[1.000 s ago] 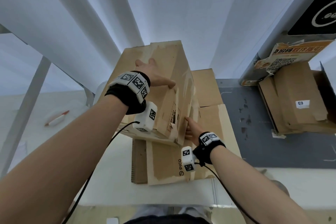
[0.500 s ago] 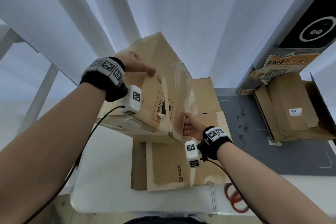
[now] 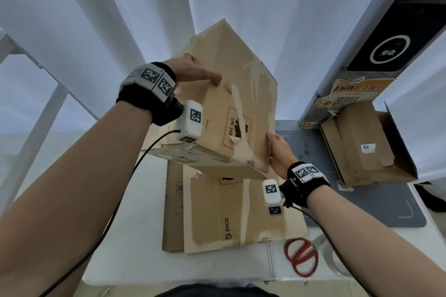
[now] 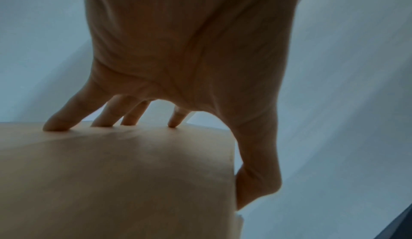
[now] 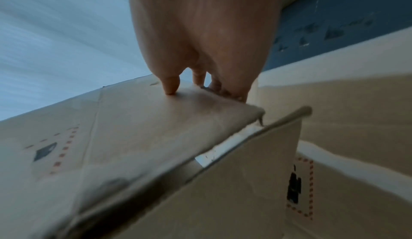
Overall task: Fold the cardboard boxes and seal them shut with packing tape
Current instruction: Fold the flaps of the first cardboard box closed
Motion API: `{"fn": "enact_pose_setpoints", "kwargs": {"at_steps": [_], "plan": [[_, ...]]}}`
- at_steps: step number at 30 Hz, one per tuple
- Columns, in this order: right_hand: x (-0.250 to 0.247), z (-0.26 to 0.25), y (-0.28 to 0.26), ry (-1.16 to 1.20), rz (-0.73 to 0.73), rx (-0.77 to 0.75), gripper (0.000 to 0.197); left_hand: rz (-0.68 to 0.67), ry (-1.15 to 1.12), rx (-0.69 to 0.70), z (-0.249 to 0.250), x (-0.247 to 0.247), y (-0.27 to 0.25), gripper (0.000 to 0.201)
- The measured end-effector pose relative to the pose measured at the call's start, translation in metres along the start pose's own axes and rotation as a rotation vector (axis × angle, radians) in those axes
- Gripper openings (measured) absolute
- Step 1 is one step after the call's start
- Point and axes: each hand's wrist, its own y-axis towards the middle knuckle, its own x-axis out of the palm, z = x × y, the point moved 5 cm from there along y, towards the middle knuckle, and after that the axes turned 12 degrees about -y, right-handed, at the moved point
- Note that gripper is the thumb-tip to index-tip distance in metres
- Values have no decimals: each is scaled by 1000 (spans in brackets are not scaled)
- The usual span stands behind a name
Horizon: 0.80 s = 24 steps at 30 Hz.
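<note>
A taped brown cardboard box (image 3: 236,94) with a red dashed label hangs tilted above the table, one corner pointing up. My left hand (image 3: 193,72) grips its upper left edge. In the left wrist view the fingers (image 4: 58,123) press on one face of the box (image 4: 111,181) and the thumb runs down the adjoining side. My right hand (image 3: 280,152) pinches the lower right edge. The right wrist view has the thumb (image 5: 170,86) on the labelled face of the box (image 5: 144,128), with the fingers behind it. Flattened boxes (image 3: 217,219) lie on the table underneath.
Red-handled scissors (image 3: 301,258) and a clear tape roll (image 3: 337,260) lie at the white table's (image 3: 135,236) front right. A grey mat (image 3: 362,200) covers the right side, with a pile of worn cartons (image 3: 362,147) on it. White curtains hang behind.
The box has come up off the flat stack and tipped further onto a corner. My left hand has shifted to its upper left edge; my right hand has stayed at the lower right edge.
</note>
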Motion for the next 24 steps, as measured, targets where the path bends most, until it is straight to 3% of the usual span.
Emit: {"fn": "enact_pose_setpoints", "kwargs": {"at_steps": [9,11,15,18,19,24], "plan": [[-81,-54,-37,-125,427,-231,33,-122,-405,40,-26,62,8,128],[-87,-70,-47,-169,470,-297,28,-150,-546,50,-45,76,11,122],[-82,-99,-64,-306,478,-406,30,-196,-827,-35,-92,104,21,106],[-67,-113,-73,-415,437,-441,27,-288,-1011,-99,-113,126,9,57],[-61,-117,-76,-449,422,-451,25,-312,-1093,-148,-122,135,6,52],[-25,-122,-89,-619,383,-501,15,-342,-1387,-379,-167,178,-4,83]]}}
